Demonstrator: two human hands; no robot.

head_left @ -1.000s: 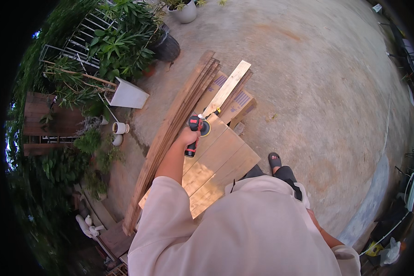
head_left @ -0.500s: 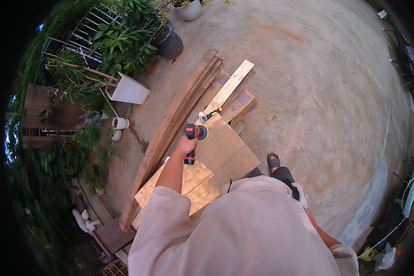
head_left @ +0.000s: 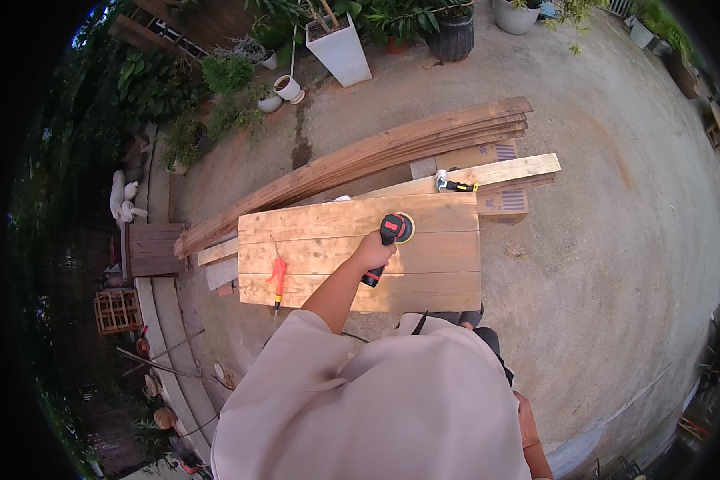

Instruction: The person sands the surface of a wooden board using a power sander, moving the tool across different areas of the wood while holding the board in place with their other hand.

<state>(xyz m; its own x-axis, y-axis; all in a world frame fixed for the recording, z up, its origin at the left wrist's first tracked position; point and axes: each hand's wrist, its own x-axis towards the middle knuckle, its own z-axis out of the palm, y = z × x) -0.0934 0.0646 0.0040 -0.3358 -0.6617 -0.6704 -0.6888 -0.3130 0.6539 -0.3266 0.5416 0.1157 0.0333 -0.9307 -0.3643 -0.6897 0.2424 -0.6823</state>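
Observation:
My left hand (head_left: 374, 251) is closed round the grip of a red and black cordless disc sander (head_left: 390, 230). Its round, yellow-edged pad sits over the seam between the far and middle planks of a wooden tabletop (head_left: 448, 292). On the tabletop's left part lies an orange air blow gun (head_left: 278, 272), its black and yellow end at the near edge. What looks like a hammer (head_left: 458, 186), with a black and yellow handle, rests by the far edge, beyond the sander. My right hand (head_left: 526, 416) is low beside my body at the lower right, with its fingers hidden.
Long brown boards (head_left: 336, 164) are stacked beyond the tabletop, with a paler board (head_left: 512, 170) and cardboard boxes (head_left: 508, 206) at their right end. Potted plants and a tall white planter (head_left: 342, 52) stand farther back. Concrete floor (head_left: 600, 264) spreads to the right.
My view has turned left, so the tabletop now lies crosswise and the blow gun has come into sight. The sander has moved from near the far edge toward the middle plank, still in my left hand.

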